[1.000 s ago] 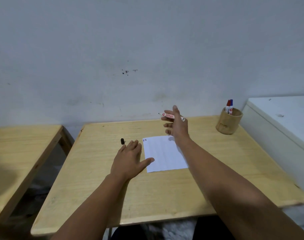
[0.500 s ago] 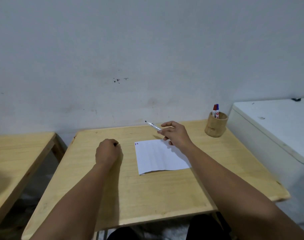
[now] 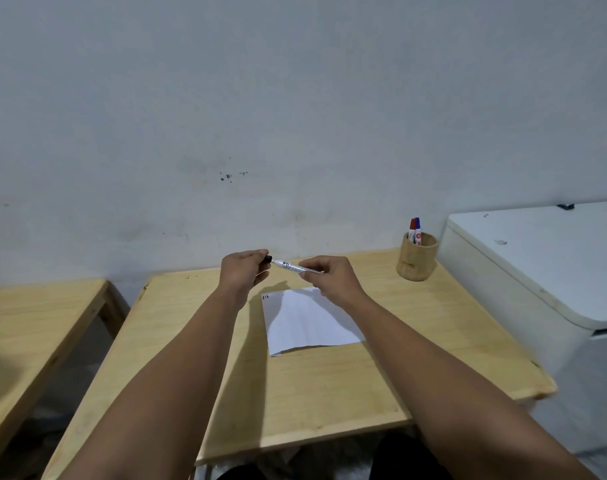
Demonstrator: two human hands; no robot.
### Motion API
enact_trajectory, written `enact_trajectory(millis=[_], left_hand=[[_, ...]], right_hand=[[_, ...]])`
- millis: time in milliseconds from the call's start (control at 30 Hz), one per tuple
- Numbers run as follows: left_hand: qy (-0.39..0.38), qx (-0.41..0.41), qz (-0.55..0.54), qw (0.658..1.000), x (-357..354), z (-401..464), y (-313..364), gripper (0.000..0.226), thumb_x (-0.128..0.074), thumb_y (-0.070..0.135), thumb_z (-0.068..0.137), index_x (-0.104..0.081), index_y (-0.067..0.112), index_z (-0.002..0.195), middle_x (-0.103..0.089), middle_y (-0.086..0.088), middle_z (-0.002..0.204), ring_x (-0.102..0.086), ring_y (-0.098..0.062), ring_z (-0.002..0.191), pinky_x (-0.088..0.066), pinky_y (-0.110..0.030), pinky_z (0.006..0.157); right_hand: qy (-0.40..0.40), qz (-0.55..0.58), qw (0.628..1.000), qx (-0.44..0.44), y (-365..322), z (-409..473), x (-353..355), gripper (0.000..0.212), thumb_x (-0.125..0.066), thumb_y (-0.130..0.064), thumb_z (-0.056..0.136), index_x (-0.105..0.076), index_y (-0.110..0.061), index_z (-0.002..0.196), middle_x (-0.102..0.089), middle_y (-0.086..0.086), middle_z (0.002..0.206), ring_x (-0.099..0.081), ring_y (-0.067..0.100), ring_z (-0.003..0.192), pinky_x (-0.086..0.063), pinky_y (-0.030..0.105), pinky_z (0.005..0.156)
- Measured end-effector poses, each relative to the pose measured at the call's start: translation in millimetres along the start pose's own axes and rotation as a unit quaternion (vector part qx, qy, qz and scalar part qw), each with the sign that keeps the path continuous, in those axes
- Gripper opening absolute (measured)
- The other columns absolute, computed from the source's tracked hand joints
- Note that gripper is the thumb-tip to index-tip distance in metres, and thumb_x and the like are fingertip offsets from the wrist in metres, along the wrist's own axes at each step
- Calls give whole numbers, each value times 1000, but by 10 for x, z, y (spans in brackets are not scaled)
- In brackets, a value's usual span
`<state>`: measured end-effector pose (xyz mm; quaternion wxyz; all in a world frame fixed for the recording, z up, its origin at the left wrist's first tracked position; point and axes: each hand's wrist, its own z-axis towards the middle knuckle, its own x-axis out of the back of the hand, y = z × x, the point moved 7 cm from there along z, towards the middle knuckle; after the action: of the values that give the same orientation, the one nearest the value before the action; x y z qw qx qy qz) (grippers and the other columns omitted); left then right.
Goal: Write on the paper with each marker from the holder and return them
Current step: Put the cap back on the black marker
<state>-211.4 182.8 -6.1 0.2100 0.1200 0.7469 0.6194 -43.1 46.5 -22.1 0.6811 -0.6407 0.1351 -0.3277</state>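
Right hand (image 3: pixel 329 278) pinches the light, stiff marker (image 3: pixel 296 267) mid-barrel; left hand (image 3: pixel 244 271) fingers clamp its black cap (image 3: pixel 268 259). Smooth plastic, likely slippery, so best gripped near the ends.

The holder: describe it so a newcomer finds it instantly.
Start at the white cabinet on the right. Against its side, on the table's far right corner, stands the holder: a short wooden cup, alone in having red and blue markers sticking out.

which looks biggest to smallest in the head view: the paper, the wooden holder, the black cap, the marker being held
1. paper
2. wooden holder
3. marker, long but thin, so its rank against the holder is unsure
4. black cap
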Motion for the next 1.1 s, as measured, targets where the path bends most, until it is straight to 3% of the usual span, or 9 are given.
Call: enact_trajectory(millis=[367, 567, 700, 833, 967, 1100], left_hand=[[7, -7, 22, 1000, -180, -30, 35, 11, -68, 9, 95, -75, 3, 90, -71, -11, 87, -65, -21, 78, -59, -32, 79], [6, -14, 23, 1000, -298, -55, 62, 14, -69, 8, 95, -75, -5, 96, -68, -13, 79, -62, -21, 69, -60, -30, 75], [20, -10, 12, 1000, -376, -57, 114, 12, -68, 3, 93, -74, -2, 84, -65, -12, 73, -61, -21, 63, -61, -28, 70], [17, -12, 20, 1000, -477, -13, 185, 17, -66, 0, 93, -71, -2, 77, -61, -13, 73, -58, -22, 60, -62, -29, 69], [-12, -15, 71, 997, -628, 20, 243, 18, -64, 0, 94, -71, -2, 77, -61, -14, 77, -58, -24, 66, -63, -32, 73], [-76, -91, 108, 987, -1072, -85, 437, 22, -68, 19, 96, -76, 3, 84, -70, -10, 82, -67, -21, 78, -63, -40, 83]], right_hand=[[11, -18, 1000, 8, -97, -59, 157, 20, -78, -3, 93, -82, -5, 113, -75, -2, 90, -61, -12, 56, -42, 4, 55], [17, -27, 999, 19, -241, -72, 199, 15, -79, -5, 92, -83, -14, 102, -75, -6, 86, -63, -8, 63, -45, 13, 66], [34, -32, 998, 32, -336, -92, 184, 14, -78, -8, 91, -79, -22, 93, -73, -9, 83, -65, 7, 74, -49, 22, 73], [53, -54, 996, 37, -404, -92, 209, 12, -77, -11, 93, -76, -23, 92, -71, -13, 83, -64, 5, 74, -47, 19, 70], [49, -101, 993, 27, -433, -57, 313, 12, -76, -11, 93, -75, -23, 96, -72, -7, 85, -65, 13, 70, -55, 30, 71], [-4, -274, 961, 29, -505, 62, 511, 24, -77, -16, 90, -78, -21, 113, -72, 0, 89, -66, 21, 78, -46, 28, 67]])
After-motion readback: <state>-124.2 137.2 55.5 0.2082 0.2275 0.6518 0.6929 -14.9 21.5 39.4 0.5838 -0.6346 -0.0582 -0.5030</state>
